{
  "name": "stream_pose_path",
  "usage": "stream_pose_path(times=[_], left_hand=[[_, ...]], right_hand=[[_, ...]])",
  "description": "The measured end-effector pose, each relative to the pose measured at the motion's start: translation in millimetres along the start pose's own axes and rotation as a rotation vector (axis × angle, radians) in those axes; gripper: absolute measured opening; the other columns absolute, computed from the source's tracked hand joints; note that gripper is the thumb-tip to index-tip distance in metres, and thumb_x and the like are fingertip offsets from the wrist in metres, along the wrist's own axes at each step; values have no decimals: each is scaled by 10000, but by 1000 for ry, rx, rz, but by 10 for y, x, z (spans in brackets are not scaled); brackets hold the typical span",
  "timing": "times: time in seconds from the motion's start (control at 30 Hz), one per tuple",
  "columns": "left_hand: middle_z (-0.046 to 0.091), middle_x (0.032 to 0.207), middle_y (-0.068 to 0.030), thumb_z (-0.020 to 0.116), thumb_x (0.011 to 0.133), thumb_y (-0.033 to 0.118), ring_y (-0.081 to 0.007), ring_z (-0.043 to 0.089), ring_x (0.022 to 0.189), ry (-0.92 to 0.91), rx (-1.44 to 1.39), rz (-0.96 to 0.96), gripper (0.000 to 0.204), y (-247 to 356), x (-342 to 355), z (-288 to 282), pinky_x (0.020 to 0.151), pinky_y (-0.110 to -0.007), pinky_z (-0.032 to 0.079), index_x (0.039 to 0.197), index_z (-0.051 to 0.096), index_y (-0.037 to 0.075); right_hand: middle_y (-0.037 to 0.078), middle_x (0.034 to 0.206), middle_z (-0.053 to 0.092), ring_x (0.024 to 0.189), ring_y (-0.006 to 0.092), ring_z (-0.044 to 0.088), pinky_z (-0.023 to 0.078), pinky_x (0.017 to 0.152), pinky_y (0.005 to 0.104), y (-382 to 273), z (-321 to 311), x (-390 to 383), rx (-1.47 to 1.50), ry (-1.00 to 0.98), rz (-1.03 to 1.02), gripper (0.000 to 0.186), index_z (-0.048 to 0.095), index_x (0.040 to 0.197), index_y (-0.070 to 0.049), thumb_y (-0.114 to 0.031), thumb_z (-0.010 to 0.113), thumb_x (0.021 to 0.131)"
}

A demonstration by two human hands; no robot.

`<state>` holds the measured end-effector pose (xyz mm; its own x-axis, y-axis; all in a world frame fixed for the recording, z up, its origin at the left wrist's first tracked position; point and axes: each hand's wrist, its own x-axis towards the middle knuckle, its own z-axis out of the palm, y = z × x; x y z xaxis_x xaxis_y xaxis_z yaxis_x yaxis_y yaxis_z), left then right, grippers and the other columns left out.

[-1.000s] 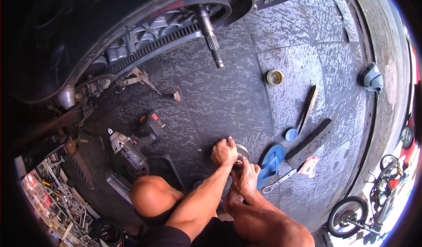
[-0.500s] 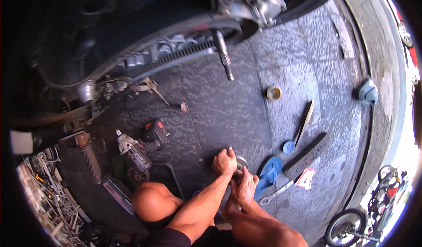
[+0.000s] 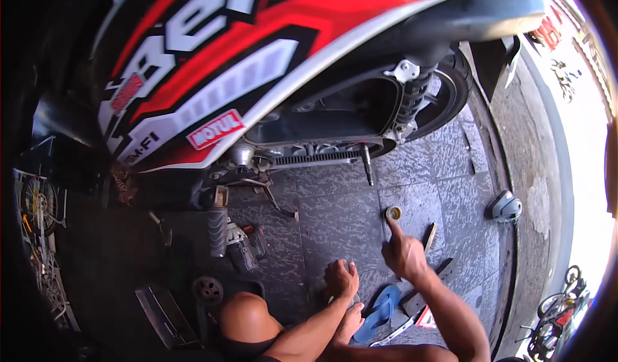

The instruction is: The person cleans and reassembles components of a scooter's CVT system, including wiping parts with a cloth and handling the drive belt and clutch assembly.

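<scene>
My right hand (image 3: pixel 407 254) reaches forward with its index finger stretched out to the rim of a small round tin (image 3: pixel 393 213) of yellowish paste on the dark floor. Its other fingers are folded in, and it grips nothing. Closer to me, my left hand (image 3: pixel 341 279) is closed low beside my foot (image 3: pixel 351 323); what its fingers hold is mostly hidden. Ahead stands a scooter with a red, white and black side panel (image 3: pixel 257 59). Its opened drive case (image 3: pixel 328 127) shows a bare splined shaft (image 3: pixel 367 166) sticking out toward me.
A cordless impact wrench (image 3: pixel 241 249) lies left of centre, with a round metal wheel (image 3: pixel 208 290) below it. Blue flip-flops (image 3: pixel 380 312), a wooden stick (image 3: pixel 430 236) and a spanner (image 3: pixel 394 330) lie on the right. A grey cover (image 3: pixel 503 206) sits near the floor's edge.
My right hand has left the round metal part beside my left hand and moved forward to the tin. My view has tilted up, so more of the scooter shows.
</scene>
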<state>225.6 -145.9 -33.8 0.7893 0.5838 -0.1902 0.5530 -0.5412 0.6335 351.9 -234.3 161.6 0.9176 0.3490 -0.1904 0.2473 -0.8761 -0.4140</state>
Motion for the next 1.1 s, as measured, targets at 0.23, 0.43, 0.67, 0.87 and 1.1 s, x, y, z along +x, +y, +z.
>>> stream_pose_path(times=[0.23,0.43,0.67,0.87,1.1], left_hand=[[621,1006,-157,666,879,339,-364,577,980,-122,-128,27,278,497,-398,-152,835,-501,454,1003,621,94],[680,1037,-188,603,917,422,-396,647,975,-262,-164,-86,337,136,-359,72,835,-504,505,1008,664,103],[705,856,-235,548,945,367,-431,688,816,-372,-516,-152,380,907,-484,-114,744,-511,538,841,685,28],[695,814,-246,487,970,392,-447,673,810,-418,-691,-159,487,1058,-286,-64,709,-515,498,777,707,2],[691,652,-144,513,972,417,-332,704,682,-496,-634,-241,512,804,-249,89,675,-427,533,732,719,14]], right_hand=[[191,770,706,654,334,701,553,584,451,-823,-433,1294,-403,20,141,488,576,1299,13,-218,494,877],[244,893,706,832,417,700,564,780,492,-2199,104,376,-238,-439,-313,340,694,1112,-74,-270,550,875],[229,737,660,687,376,678,519,640,459,-1062,-853,-53,-161,-277,-80,532,554,1364,-68,-97,579,833],[253,851,691,858,430,680,518,797,496,-471,-1810,-987,-263,-67,243,552,512,1376,-41,-143,575,838],[163,835,726,694,177,686,542,628,307,1241,-724,-2930,410,261,901,473,588,1274,44,-164,628,851]])
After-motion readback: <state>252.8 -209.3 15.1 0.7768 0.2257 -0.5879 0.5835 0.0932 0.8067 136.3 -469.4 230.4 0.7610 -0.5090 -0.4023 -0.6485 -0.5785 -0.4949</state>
